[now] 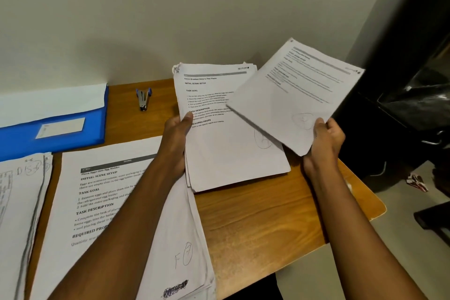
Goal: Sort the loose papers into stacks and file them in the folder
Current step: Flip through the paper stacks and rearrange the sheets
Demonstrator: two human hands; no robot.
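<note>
**Desk inventory: two hands, both holding paper**

1. Left hand (176,139): I see it gripping a thick bundle of papers (231,148) by its left edge, thumb laid across the top sheet, fingers hidden beneath. The bundle is held above the wooden desk (255,221), near its far right part, tilted slightly. The top sheet carries printed headings, among them "TASK GOAL", and a circled handwritten mark near its lower right.

2. Right hand (325,139): I see it pinching a separate stapled set (292,95) at its near corner, thumb on top. This set is raised and angled to the right, its lower left edge overlapping the bundle's right side. The print is blurred; a faint circled mark sits close to the thumb.

3. Middle stack (102,214): lies flat on the desk under my left forearm. The top sheet reads "INITIAL SCENE SETUP", with "F-7" handwritten near the bottom.

4. Left stack (19,202): at the frame's left edge, handwritten note on the top corner, partly cut off.

5. Blue folder (56,134): at the far left of the desk against the wall, white label on its front, white sheets showing above it.

6. Staple remover (143,98): blue and metal, on the desk between folder and bundle.
</note>
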